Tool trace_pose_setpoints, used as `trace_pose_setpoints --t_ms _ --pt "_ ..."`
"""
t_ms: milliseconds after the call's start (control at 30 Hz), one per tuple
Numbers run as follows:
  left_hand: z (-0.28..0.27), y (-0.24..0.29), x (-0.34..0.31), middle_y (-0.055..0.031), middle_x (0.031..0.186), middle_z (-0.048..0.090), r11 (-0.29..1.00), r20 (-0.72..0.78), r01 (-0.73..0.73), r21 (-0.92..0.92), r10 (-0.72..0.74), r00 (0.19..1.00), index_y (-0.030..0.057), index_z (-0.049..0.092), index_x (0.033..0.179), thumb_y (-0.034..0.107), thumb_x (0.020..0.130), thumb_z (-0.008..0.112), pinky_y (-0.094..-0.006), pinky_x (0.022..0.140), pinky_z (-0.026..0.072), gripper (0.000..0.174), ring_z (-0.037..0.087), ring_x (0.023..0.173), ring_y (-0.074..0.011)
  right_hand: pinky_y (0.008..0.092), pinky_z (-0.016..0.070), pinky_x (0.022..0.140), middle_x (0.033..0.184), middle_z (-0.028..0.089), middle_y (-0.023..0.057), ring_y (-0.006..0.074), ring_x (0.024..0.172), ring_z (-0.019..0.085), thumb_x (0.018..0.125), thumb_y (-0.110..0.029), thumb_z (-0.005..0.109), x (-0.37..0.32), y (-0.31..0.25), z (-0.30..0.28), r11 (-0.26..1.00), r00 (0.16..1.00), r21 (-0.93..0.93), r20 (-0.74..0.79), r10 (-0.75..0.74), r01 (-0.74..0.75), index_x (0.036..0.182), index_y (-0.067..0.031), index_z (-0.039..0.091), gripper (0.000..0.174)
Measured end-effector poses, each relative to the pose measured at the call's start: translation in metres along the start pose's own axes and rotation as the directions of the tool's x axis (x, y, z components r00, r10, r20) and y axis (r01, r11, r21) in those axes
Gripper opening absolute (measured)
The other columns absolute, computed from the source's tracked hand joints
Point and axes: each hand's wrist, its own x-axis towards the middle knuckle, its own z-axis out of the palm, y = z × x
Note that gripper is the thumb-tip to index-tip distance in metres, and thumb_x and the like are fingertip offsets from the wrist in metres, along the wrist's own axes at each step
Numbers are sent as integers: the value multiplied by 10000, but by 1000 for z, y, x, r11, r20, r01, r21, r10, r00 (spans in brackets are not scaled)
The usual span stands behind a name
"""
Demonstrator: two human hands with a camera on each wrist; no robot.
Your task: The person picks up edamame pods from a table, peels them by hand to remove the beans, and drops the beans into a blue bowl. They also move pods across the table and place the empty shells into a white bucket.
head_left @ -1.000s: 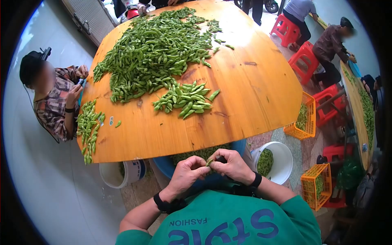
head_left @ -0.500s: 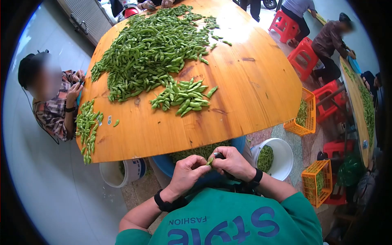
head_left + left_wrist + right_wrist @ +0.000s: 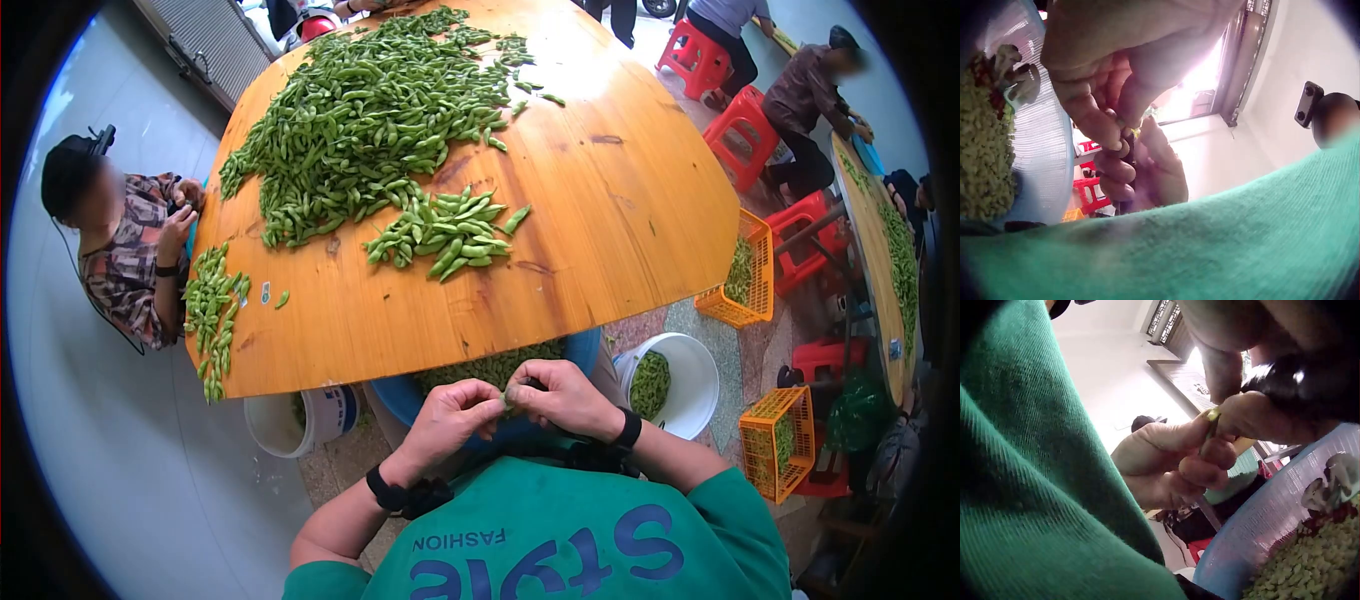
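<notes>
Over a blue tub (image 3: 400, 402), both hands meet at their fingertips. My left hand (image 3: 448, 415) pinches a green soybean pod (image 3: 1212, 416), of which only a small end shows between the fingers. The right hand (image 3: 565, 400) grips a shiny black tool (image 3: 1294, 378) whose working end is hidden; its thumb lies against the pod in the right wrist view. A pale green heap (image 3: 985, 147) fills the tub. Ahead on the wooden table (image 3: 610, 230) lie a small group of pods (image 3: 445, 235) and a large pile of pods (image 3: 350, 130).
White buckets (image 3: 690, 385) stand on both sides of the tub. Orange crates (image 3: 745, 315) and red stools (image 3: 740, 140) are to the right. A person (image 3: 125, 240) sits at the table's left, beside more pods (image 3: 212, 310). Another table (image 3: 870, 230) runs along the right.
The pod, visible between the hands half a second ago, is now mostly covered by the fingers. The right hand has turned in closer to the left.
</notes>
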Motion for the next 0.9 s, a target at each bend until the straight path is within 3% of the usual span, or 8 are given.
trace_pose_setpoints --t_ms 167,233,367,433,533,667,733,900 --pt "0 -1 1 -22 791 641 997 13 -7 77 7 1000 -4 632 976 88 933 631 -245 656 535 102 616 709 -84 214 442 511 712 593 -4 56 594 536 957 -210 597 1 1 -5 981 993 161 68 95 -104 881 -27 627 200" --pt "1 -6 2 -35 813 639 992 -6 -127 3 127 992 -1 624 984 36 905 646 -247 664 531 90 620 722 -95 217 439 511 709 597 -5 61 584 538 961 -216 594 3 6 -7 935 981 303 124 151 -183 876 -39 626 199" --pt "11 -7 1 -48 833 637 956 -80 -289 46 292 953 0 615 994 -21 882 651 -243 665 520 119 621 748 -108 216 449 517 713 606 -6 63 588 552 962 -216 590 5 10 -8 915 968 327 162 190 -234 873 -54 623 187" --pt "11 -9 2 -53 864 635 788 -3 -515 338 548 837 4 614 998 -50 877 645 -244 681 521 136 621 769 -114 212 458 519 718 614 -7 63 591 561 965 -222 589 6 11 -9 881 953 375 209 221 -287 875 -61 617 187" --pt "5 -11 3 -55 893 641 675 63 -594 437 636 769 4 617 989 -52 876 647 -248 712 524 130 624 802 -117 211 465 519 724 621 -6 65 591 566 968 -232 590 7 12 -10 828 932 444 272 238 -341 874 -63 613 194" --pt "4 -19 -1 -56 931 649 800 -6 -503 327 534 846 4 607 1028 -26 904 629 -254 749 524 130 629 831 -116 212 460 511 722 614 -3 64 582 556 971 -244 590 6 9 -7 858 949 410 181 256 -310 879 -53 611 213" --pt "3 -20 -2 -50 937 648 948 -178 -306 90 318 931 4 584 1067 9 938 603 -248 762 514 131 626 842 -111 217 454 506 719 605 1 66 575 545 974 -248 589 5 9 -6 900 958 331 66 279 -285 880 -40 609 229" --pt "-4 -21 -2 -33 942 631 934 -122 -246 258 284 951 8 574 1070 42 940 613 -232 766 508 139 607 849 -86 220 449 504 715 594 1 64 580 539 973 -241 589 3 10 -4 942 978 264 27 207 -206 889 -21 611 236"
